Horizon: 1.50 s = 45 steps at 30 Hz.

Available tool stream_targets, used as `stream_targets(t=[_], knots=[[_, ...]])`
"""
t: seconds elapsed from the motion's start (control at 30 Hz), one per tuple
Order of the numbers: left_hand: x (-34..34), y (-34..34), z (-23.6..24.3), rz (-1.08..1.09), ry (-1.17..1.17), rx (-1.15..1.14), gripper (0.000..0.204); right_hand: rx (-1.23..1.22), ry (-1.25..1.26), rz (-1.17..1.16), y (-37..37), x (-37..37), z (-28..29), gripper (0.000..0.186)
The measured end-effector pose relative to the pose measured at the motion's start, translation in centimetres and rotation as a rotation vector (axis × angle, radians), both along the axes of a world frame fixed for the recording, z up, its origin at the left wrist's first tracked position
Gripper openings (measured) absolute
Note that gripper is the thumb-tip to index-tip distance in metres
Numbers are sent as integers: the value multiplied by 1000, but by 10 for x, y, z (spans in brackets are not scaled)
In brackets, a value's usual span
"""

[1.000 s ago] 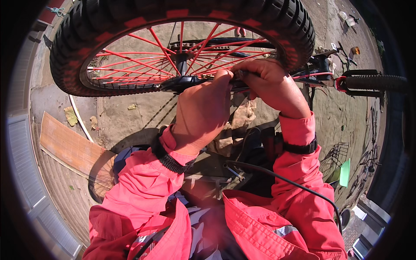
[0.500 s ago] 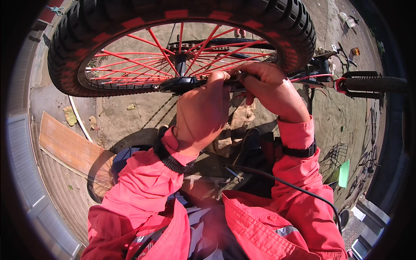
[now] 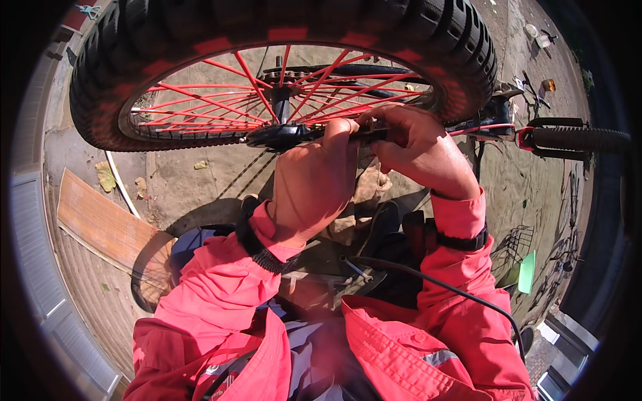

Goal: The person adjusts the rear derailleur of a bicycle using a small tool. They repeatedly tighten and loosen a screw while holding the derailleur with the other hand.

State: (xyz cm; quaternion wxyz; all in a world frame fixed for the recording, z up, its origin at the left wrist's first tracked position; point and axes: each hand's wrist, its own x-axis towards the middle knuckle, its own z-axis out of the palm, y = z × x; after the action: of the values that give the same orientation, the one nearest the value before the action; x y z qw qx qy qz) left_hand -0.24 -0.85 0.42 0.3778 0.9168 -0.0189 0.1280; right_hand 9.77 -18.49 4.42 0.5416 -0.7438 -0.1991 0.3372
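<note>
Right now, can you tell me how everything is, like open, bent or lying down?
Left hand: fingers curled at the bicycle, grip partly hidden.
Right hand: fingers bent near the same spot, grip partly hidden.
Tire: mounted; firmness can't be told.
Spokes: joined to the hub.
Jacket: open at the front.
Wrist straps: wrapped round both sleeves.
Cable: curved across the right sleeve.
Board: lying down, partly shaded.

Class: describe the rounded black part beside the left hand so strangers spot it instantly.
Across the top is a large bicycle wheel with black tyre and red spokes. At its hub's lower end, by the bare left hand, sits the rounded black part, broad and solid, unlike the slender spokes.
</note>
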Motion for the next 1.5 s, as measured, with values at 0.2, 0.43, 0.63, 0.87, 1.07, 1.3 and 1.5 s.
stream_targets(t=[0.2,0.43,0.63,0.87,1.07,1.3,1.5], knots=[[-3,0,2,-4,17,-104,24,27,33,-2,0,-1,2,40],[-17,-12,6,120,480,-1035,11,13,-8,48,-1,1,2,43],[-11,-17,5,144,865,-1835,15,33,14,-34,-2,-5,3,41],[-12,-18,-3,2,891,-2143,20,-57,-21,-7,0,-2,7,38],[-14,-18,-8,6,867,-2192,18,-137,-44,10,4,-3,8,40],[-13,-20,-11,5,843,-2205,16,-267,15,-74,-1,-8,3,33],[-13,-22,-9,83,830,-2213,13,-220,24,-157,-3,-14,-8,23]])
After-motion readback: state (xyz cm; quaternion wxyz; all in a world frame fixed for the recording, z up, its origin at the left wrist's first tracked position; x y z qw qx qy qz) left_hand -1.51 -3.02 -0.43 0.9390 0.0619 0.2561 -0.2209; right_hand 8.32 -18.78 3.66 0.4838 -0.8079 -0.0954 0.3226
